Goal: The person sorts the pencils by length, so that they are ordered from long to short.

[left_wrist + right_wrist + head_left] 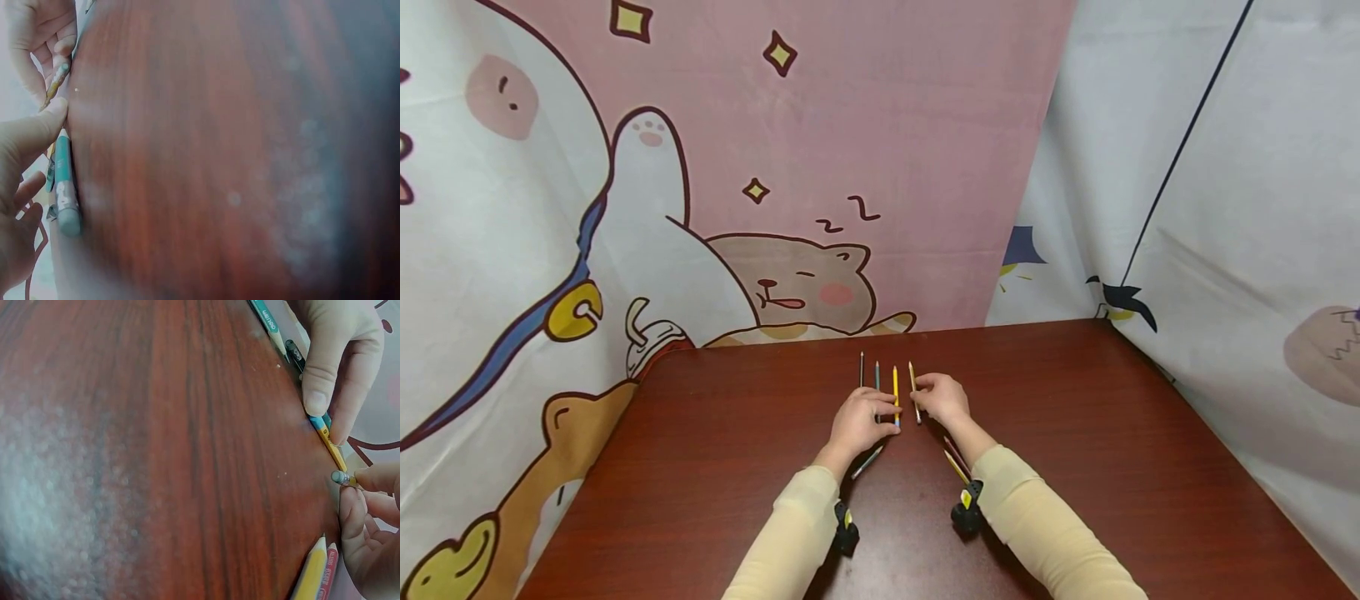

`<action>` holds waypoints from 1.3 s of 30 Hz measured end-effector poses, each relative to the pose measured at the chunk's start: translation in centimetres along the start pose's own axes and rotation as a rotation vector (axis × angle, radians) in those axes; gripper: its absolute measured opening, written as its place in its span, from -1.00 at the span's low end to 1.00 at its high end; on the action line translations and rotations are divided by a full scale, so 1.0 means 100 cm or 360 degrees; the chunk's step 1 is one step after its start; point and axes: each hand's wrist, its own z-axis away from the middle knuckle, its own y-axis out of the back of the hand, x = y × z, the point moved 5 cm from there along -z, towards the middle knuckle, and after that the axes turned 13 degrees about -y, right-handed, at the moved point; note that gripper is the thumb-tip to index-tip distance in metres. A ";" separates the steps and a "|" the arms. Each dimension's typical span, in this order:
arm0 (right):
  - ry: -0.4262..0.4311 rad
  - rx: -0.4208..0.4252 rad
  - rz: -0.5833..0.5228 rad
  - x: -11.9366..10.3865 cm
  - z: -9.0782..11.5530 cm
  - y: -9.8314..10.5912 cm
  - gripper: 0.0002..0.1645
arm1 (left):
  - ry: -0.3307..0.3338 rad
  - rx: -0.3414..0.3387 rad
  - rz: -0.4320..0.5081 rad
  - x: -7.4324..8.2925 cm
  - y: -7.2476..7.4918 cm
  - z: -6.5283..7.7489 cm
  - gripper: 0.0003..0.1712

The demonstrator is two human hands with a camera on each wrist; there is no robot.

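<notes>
Between thumb and fingers, my left hand [862,419] pinches a yellow pencil [896,379] near its blue end. That blue end [317,422] shows under the thumb in the right wrist view. My right hand [943,397] holds a gold-coloured pencil [912,377] with an eraser, to the right of the yellow one. The tip of its eraser [337,477] pokes out from the fingers. Left of the yellow pencil lie a teal pencil [877,373] and a black pencil [861,367], roughly parallel, their lower parts partly hidden by the left hand.
A green pencil [867,462] lies slanted by the left wrist. Beside the right wrist lie another yellow pencil [310,570] and a red pencil [329,570]. The brown wooden table [715,483] meets printed cloth [880,125] at its back and sides.
</notes>
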 end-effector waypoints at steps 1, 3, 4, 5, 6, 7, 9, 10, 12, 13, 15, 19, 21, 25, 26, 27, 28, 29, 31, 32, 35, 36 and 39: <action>0.0001 0.0003 0.0009 0.000 0.000 0.000 -0.59 | 0.0005 0.0000 -0.0024 0.000 0.000 0.000 -0.66; -0.0003 0.0004 0.0020 -0.001 0.001 0.000 -0.58 | 0.0016 0.0000 -0.0055 0.000 0.000 0.000 -0.66; -0.0004 0.0007 0.0028 -0.001 0.001 0.000 -0.58 | 0.0023 -0.0002 -0.0077 0.000 0.000 0.000 -0.67; -0.0004 0.0007 0.0038 -0.002 0.001 -0.001 -0.58 | 0.0031 -0.0002 -0.0091 0.000 0.000 0.000 -0.67; -0.0004 0.0007 0.0044 -0.002 0.002 -0.001 -0.58 | 0.0041 -0.0004 -0.0101 -0.001 0.000 0.000 -0.67; -0.0002 0.0013 0.0060 -0.003 0.002 -0.001 -0.58 | 0.0045 -0.0005 -0.0111 -0.001 0.001 0.000 -0.67; 0.0002 0.0024 0.0093 -0.005 0.002 -0.002 -0.58 | 0.0055 -0.0010 -0.0120 -0.001 0.001 0.000 -0.67; 0.0006 0.0035 0.0117 -0.006 0.002 -0.002 -0.59 | 0.0057 -0.0015 -0.0129 -0.001 0.001 0.001 -0.68; 0.0005 0.0050 0.0161 -0.008 0.002 -0.003 -0.59 | 0.0066 -0.0025 -0.0130 -0.001 0.001 0.001 -0.68; 0.0003 0.0057 0.0183 -0.009 0.002 -0.004 -0.59 | 0.0069 -0.0027 -0.0132 -0.001 0.001 0.001 -0.68; -0.0004 0.0066 0.0214 -0.010 0.002 -0.005 -0.59 | 0.0076 -0.0032 -0.0126 -0.001 0.000 0.002 -0.68; -0.0011 0.0103 0.0256 -0.011 0.001 -0.007 -0.59 | 0.0090 -0.0028 -0.0109 -0.001 0.000 0.002 -0.68; -0.0005 0.0131 0.0270 -0.011 0.000 -0.008 -0.60 | 0.0098 -0.0027 -0.0095 -0.002 0.000 0.002 -0.67; 0.0031 0.0177 0.0299 -0.010 0.000 -0.010 -0.63 | 0.0094 -0.0021 -0.0082 -0.002 0.000 0.002 -0.67; 0.0046 0.0184 0.0305 -0.010 0.000 -0.010 -0.64 | 0.0088 -0.0022 -0.0089 -0.001 0.001 0.002 -0.67; 0.0060 0.0190 0.0311 -0.010 0.000 -0.011 -0.65 | 0.0083 -0.0021 -0.0088 -0.001 0.001 0.002 -0.66; 0.0073 0.0193 0.0313 -0.010 0.000 -0.011 -0.65 | 0.0077 -0.0022 -0.0090 -0.001 0.001 0.003 -0.66; 0.0084 0.0194 0.0315 -0.010 0.000 -0.011 -0.65 | 0.0073 -0.0025 -0.0095 -0.001 0.001 0.003 -0.66; 0.0101 0.0197 0.0311 -0.010 0.000 -0.011 -0.65 | 0.0069 -0.0029 -0.0097 -0.001 0.001 0.003 -0.66; 0.0107 0.0195 0.0306 -0.010 0.000 -0.010 -0.65 | 0.0070 -0.0034 -0.0098 -0.001 0.001 0.003 -0.66; 0.0115 0.0188 0.0298 -0.009 0.000 -0.010 -0.65 | 0.0078 -0.0044 -0.0095 0.000 0.001 0.003 -0.66; 0.0116 0.0185 0.0294 -0.009 0.000 -0.010 -0.65 | 0.0078 -0.0046 -0.0095 0.000 0.001 0.003 -0.66; 0.0124 0.0184 0.0288 -0.009 -0.001 -0.009 -0.65 | 0.0072 -0.0046 -0.0099 0.000 0.001 0.003 -0.67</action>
